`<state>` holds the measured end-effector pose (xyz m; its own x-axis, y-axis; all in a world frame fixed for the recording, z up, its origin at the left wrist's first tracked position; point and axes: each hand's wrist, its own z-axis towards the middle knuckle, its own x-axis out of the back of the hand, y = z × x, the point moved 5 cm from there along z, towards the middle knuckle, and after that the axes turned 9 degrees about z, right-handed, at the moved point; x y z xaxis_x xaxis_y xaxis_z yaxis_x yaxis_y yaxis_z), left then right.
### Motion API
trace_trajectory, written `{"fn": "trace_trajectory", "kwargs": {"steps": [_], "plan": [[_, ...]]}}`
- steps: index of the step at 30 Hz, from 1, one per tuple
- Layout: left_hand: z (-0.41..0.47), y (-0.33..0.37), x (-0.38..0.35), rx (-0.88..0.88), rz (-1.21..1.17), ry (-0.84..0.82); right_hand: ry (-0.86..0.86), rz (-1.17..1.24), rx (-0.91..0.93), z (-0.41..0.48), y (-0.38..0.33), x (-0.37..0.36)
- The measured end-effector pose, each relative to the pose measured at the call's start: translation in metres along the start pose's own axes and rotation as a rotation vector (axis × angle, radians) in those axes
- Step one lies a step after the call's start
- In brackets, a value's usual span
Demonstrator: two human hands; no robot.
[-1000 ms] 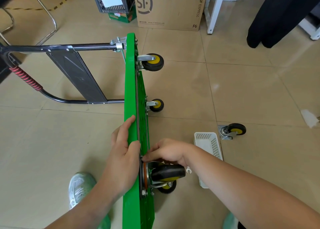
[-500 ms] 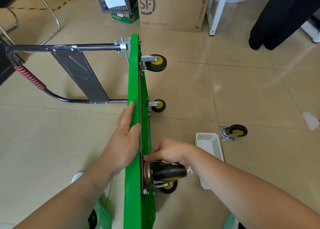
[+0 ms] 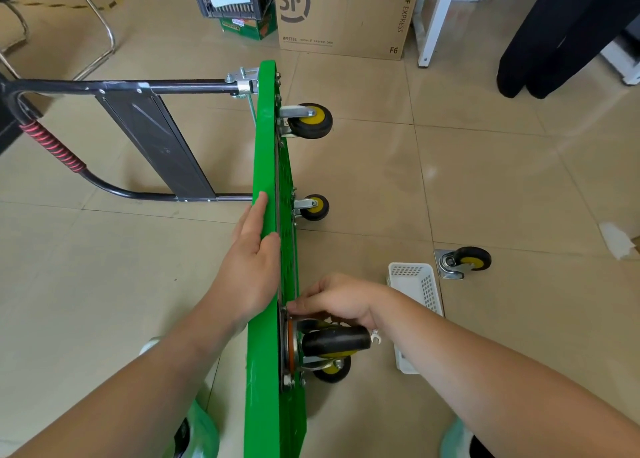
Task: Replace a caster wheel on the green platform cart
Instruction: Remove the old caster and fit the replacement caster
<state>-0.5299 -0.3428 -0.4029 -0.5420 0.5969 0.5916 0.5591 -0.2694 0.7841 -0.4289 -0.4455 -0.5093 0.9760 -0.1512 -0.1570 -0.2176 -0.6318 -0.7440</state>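
Green cart (image 3: 266, 153) is tipped up on its side edge on the floor, handle (image 3: 114, 86) sticking out to the left. Left hand (image 3: 249, 267) is flat against the deck, fingers straight, thumb over the top edge. Right hand (image 3: 343, 298) is just across the deck from it, curled round a small wrench (image 3: 375, 338) at the mounting plate of the caster wheel (image 3: 336, 341) right under it. White basket (image 3: 415, 284) sits just right of that hand, and a loose caster (image 3: 464, 262) is on the floor beyond the basket.
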Motion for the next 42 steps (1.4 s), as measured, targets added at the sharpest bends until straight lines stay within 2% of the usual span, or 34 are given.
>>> {"fn": "trace_trajectory", "kwargs": {"steps": [4,7,9,11,14,19,24,29,34,42], "plan": [[-0.0017,0.0023,-0.0004,0.011,-0.004,0.006,0.037,-0.108,0.031,0.0005,0.0013,0.0017],[-0.0027,0.0033,-0.0005,0.007,0.003,0.016,0.039,-0.06,0.052,0.0007,-0.003,0.0017],[-0.0032,0.0037,-0.0007,0.006,-0.001,0.021,0.006,-0.022,0.0,-0.001,-0.0036,0.0006],[-0.0032,0.0037,-0.0012,0.007,-0.008,0.025,-0.004,-0.051,-0.04,-0.0006,-0.0017,0.0014],[-0.0026,0.0031,-0.0016,0.008,-0.01,0.034,0.018,-0.128,0.002,0.0008,-0.0003,0.0001],[-0.0023,0.0027,-0.0028,0.006,-0.009,0.049,0.015,-0.032,0.027,0.0014,0.0004,0.0008],[-0.0029,0.0011,-0.0026,0.0,-0.017,0.053,-0.009,0.027,-0.066,-0.003,0.001,0.0009],[-0.0023,0.0003,-0.0029,0.009,-0.032,0.055,0.034,-0.125,-0.008,-0.0029,-0.0016,-0.0004],[-0.0021,0.0005,-0.0034,0.007,-0.015,0.065,0.035,-0.05,0.041,-0.0002,-0.0006,0.0009],[-0.0015,-0.0002,-0.0037,0.004,-0.026,0.066,0.013,0.051,-0.035,-0.0002,0.0007,0.0004]]}}
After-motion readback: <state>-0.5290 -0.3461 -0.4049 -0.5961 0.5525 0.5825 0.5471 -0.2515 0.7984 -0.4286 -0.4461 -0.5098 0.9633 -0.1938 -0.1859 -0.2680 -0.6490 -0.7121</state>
